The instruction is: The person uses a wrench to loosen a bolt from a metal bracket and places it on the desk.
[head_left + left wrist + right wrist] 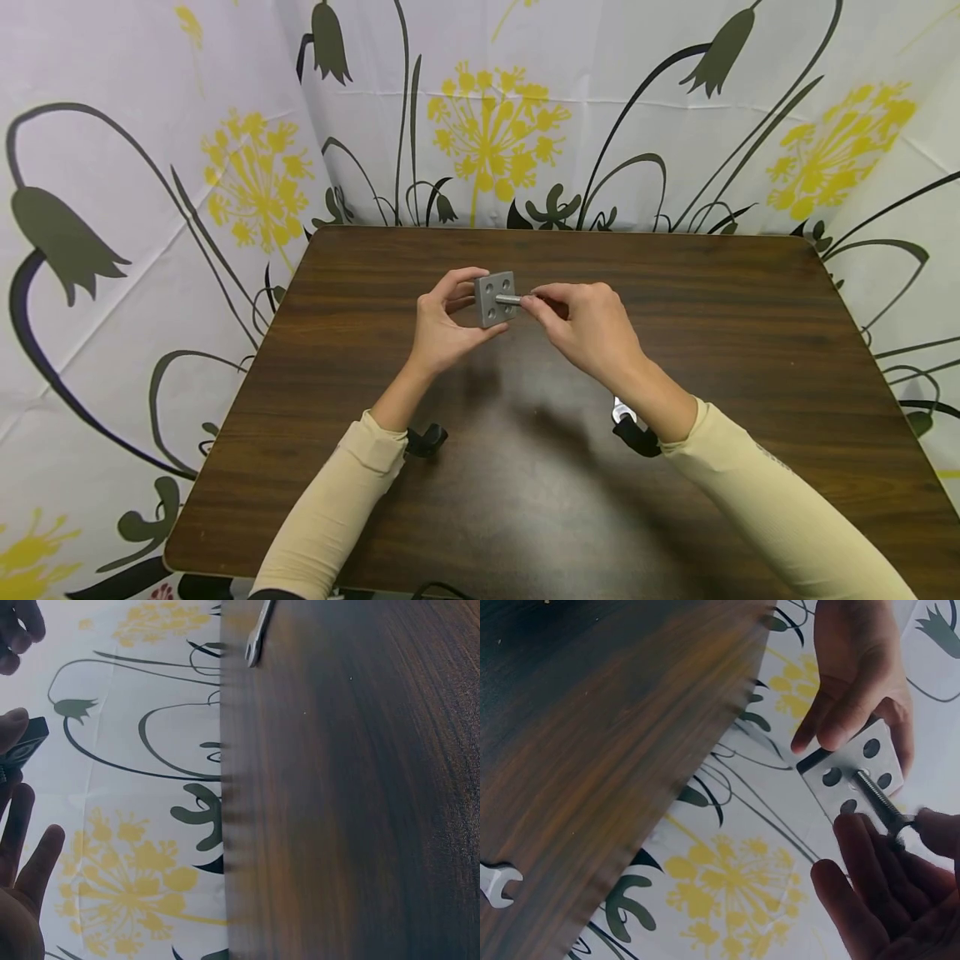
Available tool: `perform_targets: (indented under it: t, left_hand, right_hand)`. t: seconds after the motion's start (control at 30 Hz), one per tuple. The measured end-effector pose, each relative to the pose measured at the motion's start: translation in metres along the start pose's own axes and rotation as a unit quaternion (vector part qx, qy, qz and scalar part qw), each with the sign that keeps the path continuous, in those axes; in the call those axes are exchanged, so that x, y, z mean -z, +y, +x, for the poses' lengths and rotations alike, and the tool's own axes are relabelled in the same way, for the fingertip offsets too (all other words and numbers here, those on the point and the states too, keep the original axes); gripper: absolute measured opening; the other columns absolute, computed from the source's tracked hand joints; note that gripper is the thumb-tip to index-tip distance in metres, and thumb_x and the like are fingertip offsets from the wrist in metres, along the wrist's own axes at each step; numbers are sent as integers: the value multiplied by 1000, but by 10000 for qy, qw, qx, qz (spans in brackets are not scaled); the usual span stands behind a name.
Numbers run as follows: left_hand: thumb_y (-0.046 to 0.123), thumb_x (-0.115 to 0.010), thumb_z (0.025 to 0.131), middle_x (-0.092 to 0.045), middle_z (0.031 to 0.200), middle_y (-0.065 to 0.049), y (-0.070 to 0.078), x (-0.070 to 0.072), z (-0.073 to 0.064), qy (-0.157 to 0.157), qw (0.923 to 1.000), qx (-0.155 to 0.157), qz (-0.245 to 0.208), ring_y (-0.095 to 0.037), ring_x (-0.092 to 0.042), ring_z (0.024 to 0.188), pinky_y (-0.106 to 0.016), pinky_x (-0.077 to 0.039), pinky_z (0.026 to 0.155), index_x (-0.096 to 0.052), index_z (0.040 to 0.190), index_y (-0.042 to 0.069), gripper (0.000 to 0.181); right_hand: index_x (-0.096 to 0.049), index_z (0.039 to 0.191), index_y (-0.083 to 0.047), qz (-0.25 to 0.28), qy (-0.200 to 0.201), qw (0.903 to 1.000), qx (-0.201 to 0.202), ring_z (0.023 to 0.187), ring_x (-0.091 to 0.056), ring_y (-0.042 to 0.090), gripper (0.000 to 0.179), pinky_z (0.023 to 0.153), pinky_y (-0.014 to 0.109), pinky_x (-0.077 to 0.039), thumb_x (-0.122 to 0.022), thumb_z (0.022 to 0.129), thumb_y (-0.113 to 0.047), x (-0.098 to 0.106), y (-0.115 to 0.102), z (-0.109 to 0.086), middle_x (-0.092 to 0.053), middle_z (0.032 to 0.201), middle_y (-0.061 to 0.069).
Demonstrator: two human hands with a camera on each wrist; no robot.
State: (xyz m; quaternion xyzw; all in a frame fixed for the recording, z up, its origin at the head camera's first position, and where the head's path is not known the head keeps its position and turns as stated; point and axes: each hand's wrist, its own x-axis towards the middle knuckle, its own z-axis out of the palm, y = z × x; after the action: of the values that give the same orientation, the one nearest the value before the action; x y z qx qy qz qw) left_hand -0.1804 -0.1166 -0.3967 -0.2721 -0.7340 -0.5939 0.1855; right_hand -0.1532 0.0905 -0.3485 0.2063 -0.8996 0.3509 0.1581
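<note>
Above the middle of the table, my left hand (442, 329) grips a grey square metal plate (486, 310) by its edges, thumb below and fingers above. The plate's face has a hole near each corner (871, 748). A threaded bolt (877, 796) stands out from the plate's centre. My right hand (592, 325) pinches the bolt's outer end between thumb and fingers, which partly cover it. How deep the bolt sits in the plate is hidden. In the left wrist view only a dark corner of the plate (30, 739) shows.
A silver open-ended wrench (499, 885) lies on the brown wooden table (360, 275), partly hidden below my right wrist in the head view. Black wrist mounts (426, 442) hang under both forearms. A flower-patterned curtain (615, 108) hangs behind the table's far edge.
</note>
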Motion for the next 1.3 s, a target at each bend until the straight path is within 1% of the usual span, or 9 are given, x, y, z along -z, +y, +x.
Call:
perform_targets:
  t: [0.17,0.33,0.47,0.6,0.8,0.93,1.07,1.2,1.3]
  left_hand:
    - [-7,-87,58,-69,103,-17,0,-1,0,13,10000,26,19,-27,-69,90,-47,-55,80,-59,115,-4,64]
    - [-7,-87,58,-69,102,-18,1,0,-1,46,10000,2,49,-28,-69,90,-47,-55,80,-59,115,-4,64]
    - [-7,-87,58,-69,103,-18,2,1,0,58,10000,30,72,-29,-68,90,-47,-55,81,-59,115,-3,64]
    - [-7,-87,58,-69,103,-18,3,1,0,51,9999,28,87,-30,-68,90,-47,-55,81,-58,116,-4,65]
    - [-7,-87,58,-69,103,-19,3,1,0,74,9999,-51,74,-30,-69,90,-47,-55,81,-58,115,-4,65]
    - [-7,-87,58,-69,103,-19,3,1,-1,84,9999,-60,62,-29,-69,90,-47,-55,80,-58,115,-5,64]
    - [-7,-87,58,-69,102,-19,3,1,0,86,9999,-46,84,-29,-69,89,-47,-55,80,-58,115,-5,64]
    - [-7,-87,58,-69,101,-19,3,2,0,104,9999,-52,94,-29,-69,89,-47,-55,80,-58,115,-5,64]
    - [-8,-87,58,-69,102,-20,3,2,1,87,9999,-75,70,-30,-69,89,-47,-55,81,-58,115,-5,64]
  right_hand:
    - [-73,109,-14,-159,79,9986,500,69,-62,9,27,59,30,-49,-76,83,-23,1,2,-2,-71,94,-1]
    - [-73,107,-15,-368,220,9987,290,64,-61,5,29,53,29,-47,-68,89,-37,1,1,-2,-72,86,-3]
    - [-75,104,-16,-350,111,9989,303,62,-58,8,20,53,29,-44,-70,88,-28,1,0,-2,-70,84,-6]
    - [-73,111,-19,-458,191,9970,590,65,-60,12,28,53,31,-45,-75,83,-24,1,1,-3,-70,94,-6]
    - [-74,108,-21,-635,274,9974,190,62,-62,5,29,47,32,-43,-65,90,-42,0,0,-3,-71,80,-7]
    - [-74,106,-22,-597,111,9973,402,61,-59,8,22,49,32,-43,-71,87,-30,1,1,-3,-70,84,-9]
    - [-72,115,-22,-583,171,9965,566,62,-60,11,32,49,32,-44,-74,84,-29,1,2,-4,-71,93,-8]
    - [-73,111,-22,-594,266,9977,204,58,-59,6,32,46,32,-41,-66,88,-43,1,2,-2,-71,78,-7]
    - [-75,105,-22,-624,186,9978,143,57,-57,4,27,46,31,-40,-65,89,-42,2,2,-1,-68,71,-9]
